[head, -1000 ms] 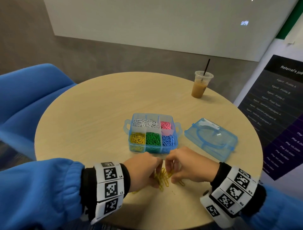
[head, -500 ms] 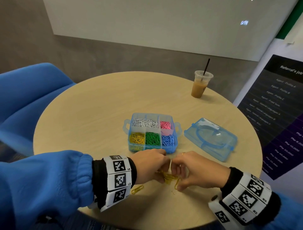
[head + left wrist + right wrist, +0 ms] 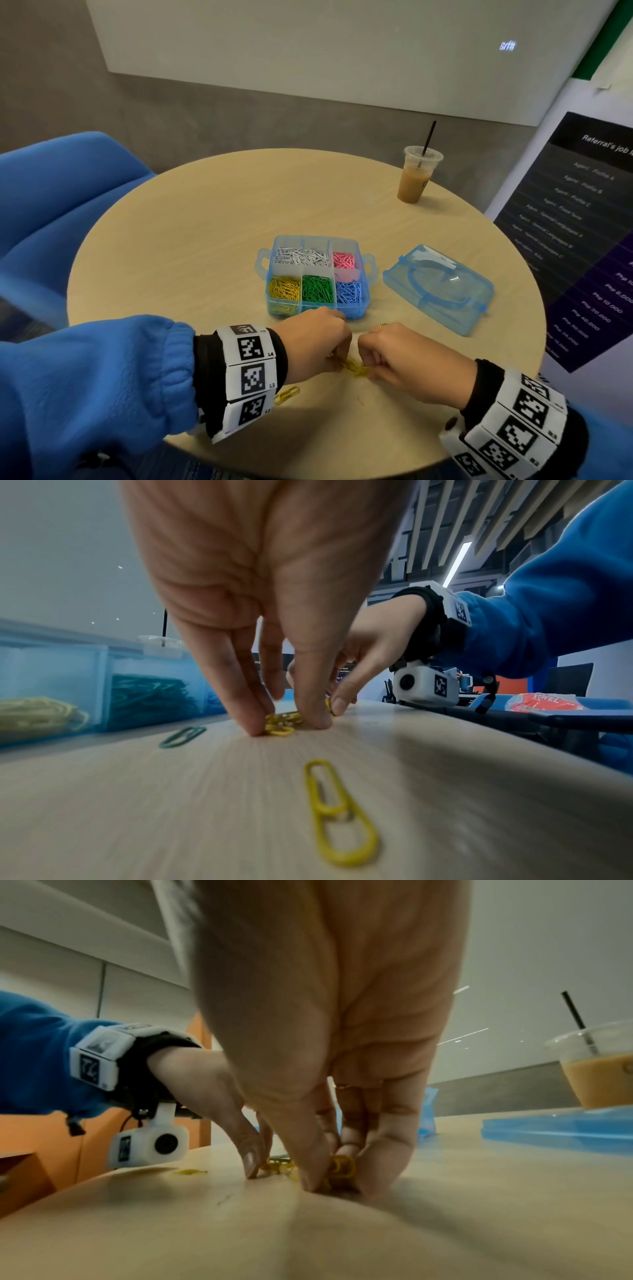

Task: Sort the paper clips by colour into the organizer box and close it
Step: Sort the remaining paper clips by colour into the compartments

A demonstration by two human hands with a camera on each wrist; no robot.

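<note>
**Both hands pinching yellow clips on the table, box open**

Left hand (image 3: 317, 342): fingertips (image 3: 255, 727) down on the table top, thumb and forefinger closed round a small tangle of yellow paper clips (image 3: 282, 723). Grip is a pinch on the clips, which lie against the wood.

Right hand (image 3: 407, 361): fingers curled, tips on the table, thumb and fingers closed on more of the yellow clips (image 3: 341, 1168). The two hands face each other and nearly touch, with the clips (image 3: 356, 367) showing in the gap between them.

Loose clips: one yellow clip (image 3: 287, 394) lies flat on the table beside the left wrist, close to the wrist camera (image 3: 337, 811). One green clip (image 3: 182, 737) lies on the table between the left fingers and the box wall.

Organizer box (image 3: 317, 306): just beyond the hands, lid off. Near row, left to right: yellow, green, blue clips. Far row: white clips on the left, pink on the right.

Lid (image 3: 438, 287): flat on the table to the right of the box, apart from it.

Table (image 3: 205, 222): round, light wood. An iced coffee cup (image 3: 416, 178) with a black straw stands at the far right edge. A blue chair (image 3: 65, 198) stands to the left.
</note>
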